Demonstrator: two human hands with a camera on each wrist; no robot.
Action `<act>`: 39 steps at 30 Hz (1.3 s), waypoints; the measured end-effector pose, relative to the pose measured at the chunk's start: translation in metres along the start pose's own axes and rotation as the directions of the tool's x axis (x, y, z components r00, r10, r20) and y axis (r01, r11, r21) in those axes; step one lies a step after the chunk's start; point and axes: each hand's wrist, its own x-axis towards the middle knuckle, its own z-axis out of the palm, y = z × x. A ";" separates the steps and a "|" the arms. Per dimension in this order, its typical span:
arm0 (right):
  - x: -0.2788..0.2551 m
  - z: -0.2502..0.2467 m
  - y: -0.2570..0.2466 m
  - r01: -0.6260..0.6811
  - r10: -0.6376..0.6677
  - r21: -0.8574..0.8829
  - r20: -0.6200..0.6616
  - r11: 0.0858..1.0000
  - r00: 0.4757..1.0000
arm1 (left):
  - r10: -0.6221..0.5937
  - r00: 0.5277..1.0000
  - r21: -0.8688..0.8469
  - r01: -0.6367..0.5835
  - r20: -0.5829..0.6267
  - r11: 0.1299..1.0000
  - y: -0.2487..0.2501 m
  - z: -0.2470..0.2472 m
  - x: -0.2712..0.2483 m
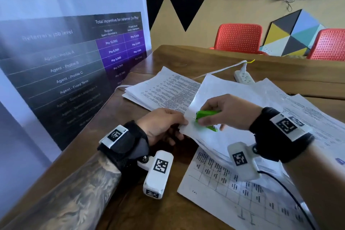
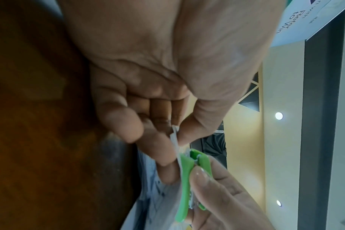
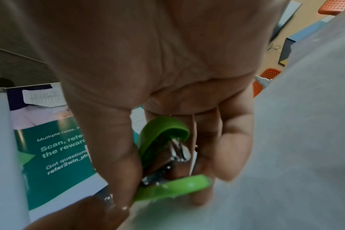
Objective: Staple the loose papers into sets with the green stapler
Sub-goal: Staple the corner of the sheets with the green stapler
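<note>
While the left hand (image 1: 160, 124) is pinching one paper set (image 1: 211, 132) by its corner, the right hand (image 1: 227, 112) is gripping one green stapler (image 1: 206, 115) over that corner above the counter (image 1: 168, 211).

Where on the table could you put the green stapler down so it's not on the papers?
Bare brown wooden table lies beyond the white power strip, towards the red chairs, and near the left hand, beside the banner. The middle and right are crowded with printed papers.

A dark banner (image 1: 71, 61) lists "Total incentive for referrer (in Php)", "Agent - Profile B" and "Php 10,000"; in the right wrist view, its green panel (image 3: 57, 155) reads "Multiple roles", "Got questions".
</note>
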 end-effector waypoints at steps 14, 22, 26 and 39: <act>-0.003 0.000 -0.034 0.071 -0.136 -0.398 -0.136 0.915 0.981 | 0.031 0.983 -0.294 -0.083 -0.179 0.952 0.002 0.006 -0.001; -0.008 -0.004 -0.030 0.137 -0.215 -0.388 -0.166 0.912 0.962 | 0.090 0.979 -0.435 -0.164 -0.185 0.885 0.008 0.012 -0.007; -0.020 -0.003 -0.030 0.162 -0.269 -0.427 -0.202 0.890 0.942 | 0.146 0.973 -0.338 -0.200 -0.177 0.920 0.006 0.015 -0.008; -0.025 0.007 -0.035 0.222 -0.389 -0.481 -0.281 0.848 0.877 | 0.291 0.930 -0.322 -0.353 -0.225 0.878 0.005 0.019 -0.013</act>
